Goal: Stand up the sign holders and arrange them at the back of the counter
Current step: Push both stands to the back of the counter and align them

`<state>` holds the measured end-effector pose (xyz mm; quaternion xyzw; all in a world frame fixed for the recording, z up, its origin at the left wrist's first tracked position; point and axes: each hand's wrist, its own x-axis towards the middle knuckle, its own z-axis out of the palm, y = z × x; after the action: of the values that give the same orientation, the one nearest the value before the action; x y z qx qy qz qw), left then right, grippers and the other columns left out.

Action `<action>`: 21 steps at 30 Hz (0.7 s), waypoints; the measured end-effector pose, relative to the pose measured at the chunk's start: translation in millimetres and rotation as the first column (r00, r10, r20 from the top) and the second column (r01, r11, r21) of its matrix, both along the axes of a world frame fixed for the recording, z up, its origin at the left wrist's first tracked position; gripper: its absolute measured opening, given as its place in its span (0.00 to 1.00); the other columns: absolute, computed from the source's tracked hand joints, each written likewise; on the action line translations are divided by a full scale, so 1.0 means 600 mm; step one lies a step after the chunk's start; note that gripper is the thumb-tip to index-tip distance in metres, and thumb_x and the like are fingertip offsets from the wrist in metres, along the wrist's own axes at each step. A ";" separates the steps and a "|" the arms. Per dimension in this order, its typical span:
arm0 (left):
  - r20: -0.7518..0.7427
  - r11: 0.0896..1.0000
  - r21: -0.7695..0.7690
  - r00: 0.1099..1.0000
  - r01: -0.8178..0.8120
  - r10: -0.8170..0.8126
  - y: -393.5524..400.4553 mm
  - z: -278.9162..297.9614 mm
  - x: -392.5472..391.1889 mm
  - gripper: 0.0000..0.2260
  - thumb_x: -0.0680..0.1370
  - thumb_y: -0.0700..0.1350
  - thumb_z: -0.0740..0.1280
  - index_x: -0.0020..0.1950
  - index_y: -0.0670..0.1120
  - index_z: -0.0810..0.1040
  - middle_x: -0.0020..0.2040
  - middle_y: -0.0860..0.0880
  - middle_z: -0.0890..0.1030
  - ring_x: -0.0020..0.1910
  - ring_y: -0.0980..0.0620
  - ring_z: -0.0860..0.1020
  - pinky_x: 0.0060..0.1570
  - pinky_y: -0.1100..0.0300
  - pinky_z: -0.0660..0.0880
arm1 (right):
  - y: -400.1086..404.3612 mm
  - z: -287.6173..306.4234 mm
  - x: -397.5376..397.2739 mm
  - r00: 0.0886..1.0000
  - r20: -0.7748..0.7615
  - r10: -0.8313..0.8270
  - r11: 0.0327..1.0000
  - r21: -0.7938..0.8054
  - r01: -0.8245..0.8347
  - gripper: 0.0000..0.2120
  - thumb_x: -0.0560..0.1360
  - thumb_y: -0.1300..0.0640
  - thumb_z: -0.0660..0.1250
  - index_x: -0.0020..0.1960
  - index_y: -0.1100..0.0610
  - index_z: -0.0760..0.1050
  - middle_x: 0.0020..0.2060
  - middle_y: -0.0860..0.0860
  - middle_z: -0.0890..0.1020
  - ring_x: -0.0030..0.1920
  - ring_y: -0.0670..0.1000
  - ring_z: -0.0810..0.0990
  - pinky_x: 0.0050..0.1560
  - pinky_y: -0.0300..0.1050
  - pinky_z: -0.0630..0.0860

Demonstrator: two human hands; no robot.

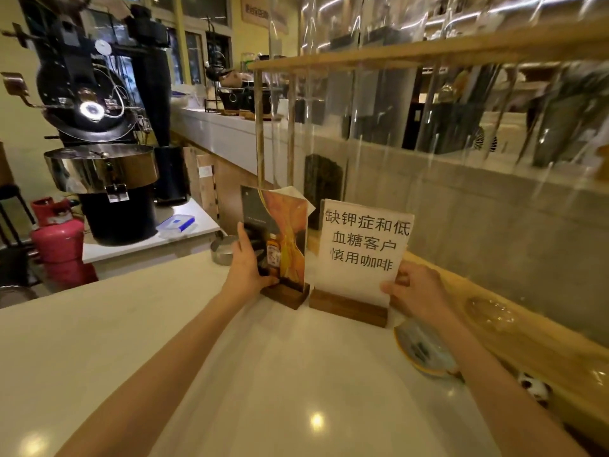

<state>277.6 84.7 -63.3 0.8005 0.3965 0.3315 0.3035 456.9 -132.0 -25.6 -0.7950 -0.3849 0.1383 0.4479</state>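
2 sign holders were seen standing upright at the back of the pale counter [230, 374], just beside each other, their wooden bases nearly touching. The left sign holder [280, 239], carrying a dark and orange picture, was gripped by the left hand [247, 262]: the thumb was pressed along the panel's left edge and the other digits were wrapped low on the panel, just above the wooden base [285, 295]. The right sign holder [362, 245], carrying a white sheet with black characters, was pinched at its lower right corner by the right hand [418, 288], closed on the sheet's edge just above its own base [349, 308].

The step in hand was judged to be the final squaring of both holders against the wooden ledge [527, 338] behind the counter. It would be done well if each holder were steered from low down, near the base, so that the tall panels were not levered over. The bases would best be slid rather than lifted, kept flat on the counter, and brought into 1 line with the faces turned the same way. The left panel appeared slightly angled, so a small twist seemed needed. Care was advised near the plate [425, 354] lying just beside the right base, which could be knocked.
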 end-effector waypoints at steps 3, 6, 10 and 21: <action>0.009 0.999 0.011 0.999 0.051 -0.051 0.004 0.004 0.034 0.59 0.61 0.39 0.78 0.73 0.51 0.34 0.74 0.41 0.57 0.70 0.43 0.67 0.67 0.45 0.70 | -0.005 -0.006 0.005 0.999 0.033 -0.039 0.999 0.018 0.039 0.15 0.70 0.66 0.67 0.56 0.61 0.77 0.54 0.57 0.82 0.49 0.53 0.80 0.49 0.47 0.77; 0.001 0.994 0.045 0.995 0.102 -0.102 0.011 0.006 0.064 0.57 0.62 0.38 0.78 0.74 0.49 0.36 0.74 0.42 0.58 0.70 0.44 0.66 0.66 0.46 0.69 | -0.009 -0.012 0.009 0.996 0.059 -0.068 0.997 0.042 0.065 0.15 0.71 0.66 0.67 0.57 0.61 0.76 0.56 0.57 0.82 0.50 0.52 0.79 0.47 0.42 0.74; -0.038 0.994 0.049 0.995 0.098 -0.096 0.019 0.007 0.095 0.58 0.62 0.39 0.78 0.74 0.50 0.36 0.73 0.41 0.60 0.70 0.41 0.65 0.66 0.45 0.68 | -0.012 -0.018 0.007 0.987 0.095 -0.128 0.991 0.057 0.123 0.17 0.71 0.64 0.67 0.60 0.59 0.75 0.58 0.55 0.81 0.56 0.55 0.78 0.54 0.48 0.77; -0.066 0.983 0.104 0.987 0.152 -0.145 0.017 0.009 0.143 0.55 0.64 0.39 0.77 0.75 0.45 0.37 0.73 0.38 0.59 0.72 0.40 0.59 0.70 0.45 0.61 | -0.011 -0.032 0.008 0.975 0.093 -0.201 0.979 0.057 0.196 0.18 0.73 0.61 0.65 0.63 0.55 0.72 0.62 0.53 0.78 0.61 0.54 0.76 0.58 0.49 0.77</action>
<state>363.1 95.1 -58.1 0.8524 0.3257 0.3057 0.2719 461.7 -138.4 -45.0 -0.8244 -0.3283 0.0442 0.4589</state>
